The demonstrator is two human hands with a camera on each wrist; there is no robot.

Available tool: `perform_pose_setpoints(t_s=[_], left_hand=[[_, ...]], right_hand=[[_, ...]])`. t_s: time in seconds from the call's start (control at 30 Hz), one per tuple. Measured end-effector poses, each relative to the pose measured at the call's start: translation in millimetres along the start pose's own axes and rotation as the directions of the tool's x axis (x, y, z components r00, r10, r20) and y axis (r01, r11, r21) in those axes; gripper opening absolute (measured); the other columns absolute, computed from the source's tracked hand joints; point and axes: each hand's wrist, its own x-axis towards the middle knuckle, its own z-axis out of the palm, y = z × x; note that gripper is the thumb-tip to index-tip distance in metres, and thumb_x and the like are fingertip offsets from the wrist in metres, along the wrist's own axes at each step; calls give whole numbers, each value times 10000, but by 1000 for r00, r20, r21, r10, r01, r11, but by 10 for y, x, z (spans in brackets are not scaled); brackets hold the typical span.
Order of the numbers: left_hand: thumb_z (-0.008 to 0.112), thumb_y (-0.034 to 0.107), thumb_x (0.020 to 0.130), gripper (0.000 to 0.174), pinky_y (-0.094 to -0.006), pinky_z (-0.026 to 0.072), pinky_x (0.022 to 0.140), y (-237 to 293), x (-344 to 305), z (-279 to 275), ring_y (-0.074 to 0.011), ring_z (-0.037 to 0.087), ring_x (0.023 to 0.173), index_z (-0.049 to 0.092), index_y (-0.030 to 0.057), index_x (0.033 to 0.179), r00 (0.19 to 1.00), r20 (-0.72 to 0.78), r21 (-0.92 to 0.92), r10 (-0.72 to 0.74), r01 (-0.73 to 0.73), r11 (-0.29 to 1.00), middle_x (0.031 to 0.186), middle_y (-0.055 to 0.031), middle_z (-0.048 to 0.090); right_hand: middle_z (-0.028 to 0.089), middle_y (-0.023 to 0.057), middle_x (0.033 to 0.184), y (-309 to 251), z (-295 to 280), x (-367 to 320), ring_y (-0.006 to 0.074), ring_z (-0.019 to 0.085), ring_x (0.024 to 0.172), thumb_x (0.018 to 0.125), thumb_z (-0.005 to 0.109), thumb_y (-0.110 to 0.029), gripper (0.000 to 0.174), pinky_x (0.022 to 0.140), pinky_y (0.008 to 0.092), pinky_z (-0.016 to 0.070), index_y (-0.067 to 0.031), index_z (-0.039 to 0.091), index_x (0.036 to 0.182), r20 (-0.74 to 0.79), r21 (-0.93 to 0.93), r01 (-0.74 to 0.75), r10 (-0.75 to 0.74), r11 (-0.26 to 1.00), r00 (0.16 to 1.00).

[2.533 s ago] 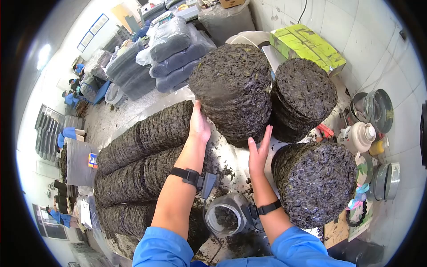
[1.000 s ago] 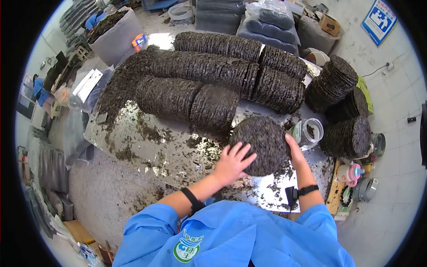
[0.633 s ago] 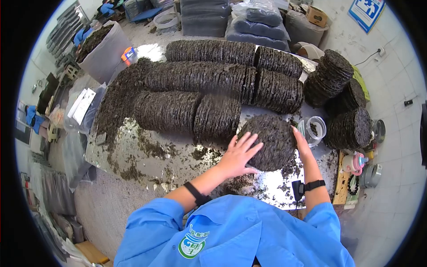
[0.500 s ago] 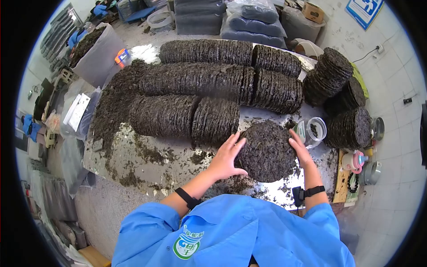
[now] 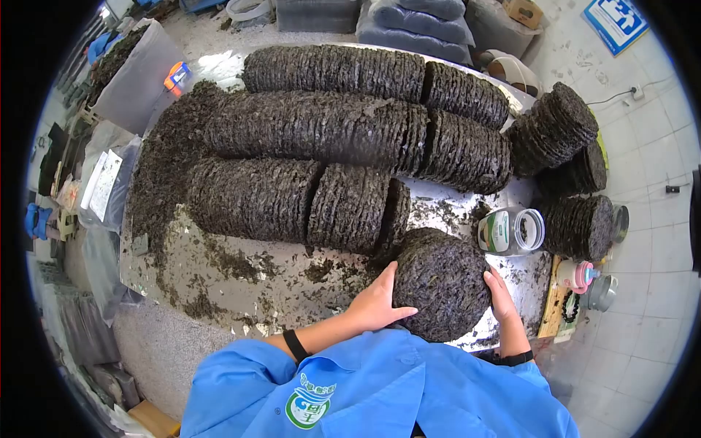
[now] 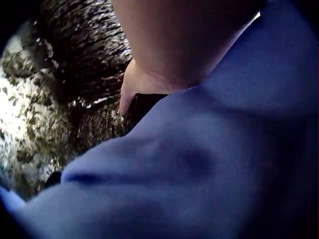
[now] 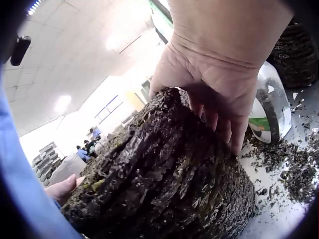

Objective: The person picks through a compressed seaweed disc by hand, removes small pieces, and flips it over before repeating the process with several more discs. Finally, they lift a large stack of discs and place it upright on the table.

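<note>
Both hands hold a thick round stack of dried seaweed discs (image 5: 442, 285) close to the person's front, low over the metal table. The left hand (image 5: 374, 301) grips its left side, thumb along the near edge. At the right side the right hand (image 5: 502, 296) holds on; in the right wrist view its fingers (image 7: 224, 130) reach down past the stack's layered edge. In the left wrist view a sleeve hides much of the scene. Just beyond the held stack, a short section of discs (image 5: 395, 215) stands at the end of the nearest seaweed row (image 5: 252, 201).
Two longer seaweed rows (image 5: 314, 131) lie farther back on the table (image 5: 219, 288), among loose flakes. A clear plastic jar (image 5: 511, 231) lies right of the held stack. Several upright stacks (image 5: 553, 128) stand at the right. A pink-topped bottle (image 5: 575, 274) is by the wall.
The hands have gone from a tall stack at the table's far end to this stack near the body. The left hand has slid from its face to its side; the stack has come closer.
</note>
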Motion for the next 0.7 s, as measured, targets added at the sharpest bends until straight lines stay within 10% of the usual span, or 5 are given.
perform_pose_setpoints(t_s=[0.1, 0.23, 0.5, 0.57, 0.7], left_hand=[[662, 445, 780, 932, -380, 322, 1061, -59, -32, -228, -357, 368, 1284, 167, -26, 1414, 998, 59, -48, -6, 8, 999, 1423, -232, 303], [642, 322, 809, 595, -401, 377, 1006, -102, 36, -728, -343, 465, 1190, 449, 0, 1270, 863, -445, 156, 240, -189, 969, 1287, -201, 482], [735, 285, 713, 755, -361, 456, 882, -63, 407, -731, -315, 496, 1060, 385, -58, 1287, 848, -518, 511, 110, 204, 835, 1215, -192, 483], [740, 293, 707, 774, -354, 462, 865, -37, 460, -727, -306, 500, 1046, 377, -63, 1291, 857, -513, 508, 57, 249, 825, 1187, -183, 493], [752, 304, 694, 857, -369, 471, 844, 4, 548, -628, -306, 517, 1015, 308, -58, 1332, 857, -514, 503, 37, 267, 822, 1102, -163, 510]], right_hand=[[385, 181, 1403, -586, 46, -48, 263, 328, 1321, 879, 520, -409, 655, 1092, 331, 207, -13, 369, 1379, 88, -171, -31, 47, 985, 995], [409, 212, 1379, -1210, 147, 364, 259, 393, 1287, 897, 547, -371, 639, 1053, 352, 313, 40, 364, 1351, 142, -232, 281, -253, 931, 957], [520, 205, 1257, -1508, 1366, 1559, 319, 509, 1128, 813, 547, -592, 762, 939, 417, 403, 42, 504, 1235, 418, -840, 236, 305, 489, 856], [535, 130, 1247, -1473, 1575, 1536, 269, 529, 1078, 815, 596, -522, 675, 898, 436, 423, -42, 479, 1275, 497, -538, -23, 339, 843, 799], [540, 80, 1239, -1508, 1750, 1518, 243, 529, 1079, 818, 638, -417, 609, 880, 442, 430, -102, 443, 1303, 578, -309, -166, 323, 937, 749]])
